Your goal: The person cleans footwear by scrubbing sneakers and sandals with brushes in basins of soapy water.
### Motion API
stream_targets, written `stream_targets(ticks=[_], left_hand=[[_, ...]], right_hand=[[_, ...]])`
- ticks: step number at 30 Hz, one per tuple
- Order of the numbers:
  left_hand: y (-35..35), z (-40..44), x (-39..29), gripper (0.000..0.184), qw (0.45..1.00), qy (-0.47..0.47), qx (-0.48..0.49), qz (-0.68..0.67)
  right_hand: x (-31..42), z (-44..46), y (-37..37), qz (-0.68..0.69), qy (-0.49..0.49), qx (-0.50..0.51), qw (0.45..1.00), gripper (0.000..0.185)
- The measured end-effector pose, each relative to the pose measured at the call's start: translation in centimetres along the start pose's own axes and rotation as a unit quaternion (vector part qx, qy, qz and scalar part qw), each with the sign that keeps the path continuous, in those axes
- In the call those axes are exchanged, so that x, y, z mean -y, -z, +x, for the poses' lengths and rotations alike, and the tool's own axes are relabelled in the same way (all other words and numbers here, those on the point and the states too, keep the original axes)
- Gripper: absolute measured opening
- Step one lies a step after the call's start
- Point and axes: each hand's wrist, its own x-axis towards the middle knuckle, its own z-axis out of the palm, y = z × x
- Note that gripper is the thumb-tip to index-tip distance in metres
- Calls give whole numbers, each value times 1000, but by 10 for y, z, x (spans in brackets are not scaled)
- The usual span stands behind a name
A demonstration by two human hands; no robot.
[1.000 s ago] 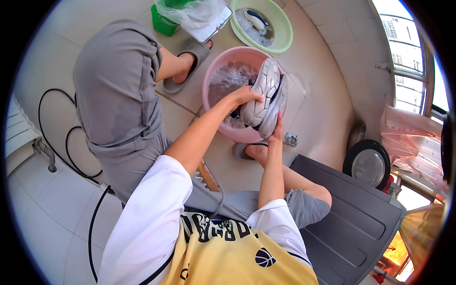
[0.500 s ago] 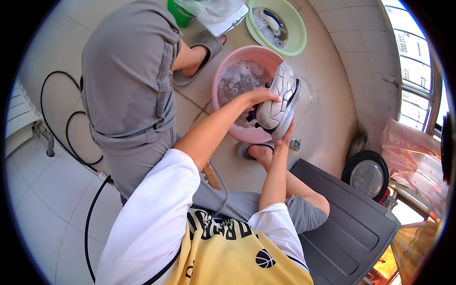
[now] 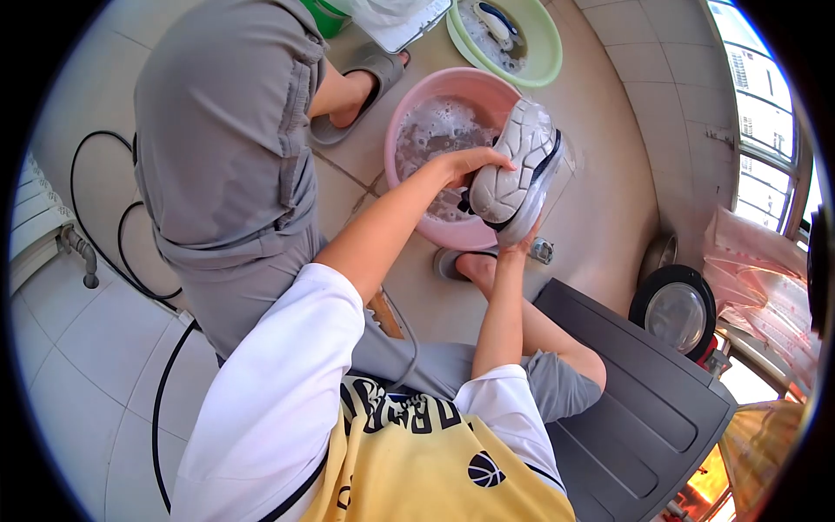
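Note:
A wet grey-and-white shoe (image 3: 511,170) with dark trim is held over the right side of a pink basin (image 3: 396,143) of sudsy water. Its face with crack-like grooved lines is turned up toward me. My left hand (image 3: 472,165) grips the shoe's left side, thumb on the grooved face and the other fingers mostly hidden. From below, my right hand (image 3: 520,239) closes on the near end, its fingers largely covered by the shoe. Dark laces or straps hang at the lower left of the shoe.
Behind stands a light green basin (image 3: 546,70) with a brush-like white-and-blue object (image 3: 497,28) in cloudy water. A green bucket (image 3: 326,17) is at the top. A dark grey plastic box (image 3: 626,391) lies at right, near a round black-rimmed item (image 3: 677,317). Black hose (image 3: 161,391) runs at left.
The shoe has tilted a little in my hands, showing more of its grooved face. Both hands keep their hold. The view has shifted slightly.

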Motion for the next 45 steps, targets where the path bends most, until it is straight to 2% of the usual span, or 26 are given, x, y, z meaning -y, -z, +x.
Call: stream_targets(ticks=[6, 7, 9, 11, 12, 13, 15, 16, 17, 18, 21, 24, 26, 28, 30, 31, 32, 36, 38, 40, 42, 44, 45], left_hand=[[-6, -5, -8, 63, 999, 17, -20, 28], [-6, -5, -5, 63, 999, 18, -20, 27], [-3, -4, -3, 62, 1000, 12, -9, 9], [0, -3, 1, 62, 1000, 18, -16, 3], [-1, -2, 2, 61, 1000, 22, -22, 2], [-3, -1, 0, 61, 1000, 22, -21, 3], [-5, 0, -5, 62, 998, 28, -16, 46], [-4, 2, 0, 62, 998, 29, -15, 47], [-1, 6, 5, 63, 999, 10, -5, 39], [2, 8, 4, 64, 999, -12, 2, 32], [-1, 3, 1, 64, 1000, -3, -2, -7], [-4, 11, -7, 63, 999, 3, 4, 36], [-7, 11, -5, 62, 999, 3, 13, 39], [-9, 5, -4, 62, 999, 33, 15, 4], [-9, 1, -2, 60, 999, 44, -2, -7], [-7, 2, -3, 59, 999, 45, 8, -15], [-3, 2, -3, 58, 999, 45, 18, -25], [-5, 13, 3, 56, 993, 84, 53, -60], [-8, 10, -1, 59, 995, 52, 71, -55], [-12, 7, -6, 61, 996, 72, 47, -37], [-6, 9, -2, 67, 993, 86, 69, -32], [-4, 2, -7, 77, 995, 53, 73, 45], [6, 10, 0, 83, 994, 25, 30, 98]], right_hand=[[3, 4, -5, 10, 3, -9, 1000, 57], [9, 1, -27, 105, -29, -115, 987, 57], [11, 3, -31, 198, -61, -218, 954, 57], [3, 2, 2, 6, -13, -6, 1000, 57], [6, 3, -6, 7, -12, -6, 1000, 57], [13, 5, -20, 114, -46, -126, 984, 57], [11, 5, -23, 215, -80, -245, 942, 57], [0, -1, -14, 97, -22, -124, 987, 57], [-6, -1, -9, -22, 36, 4, 999, 57], [-5, 3, -17, -19, 36, 10, 999, 57], [-1, -6, -40, -135, 74, 61, 986, 56], [0, 4, -25, -200, 88, 37, 975, 55], [-5, 19, 30, 3, 83, 40, 996, 53], [-9, 8, 21, 78, 25, 77, 994, 52], [-5, 8, 5, 191, 8, -182, 965, 52], [-14, 10, 29, 78, 32, -65, 994, 54], [-23, 12, 52, -38, 53, 53, 996, 57], [-31, -21, 49, -22, 12, -42, 999, 58], [-31, -34, 43, -31, 5, -51, 998, 59], [-28, -37, 34, -47, 14, -44, 998, 60], [-25, -29, 21, -60, 40, -23, 997, 60], [-21, -19, 0, -83, 79, 13, 993, 61], [-20, -14, -14, -99, 97, 34, 990, 61]])
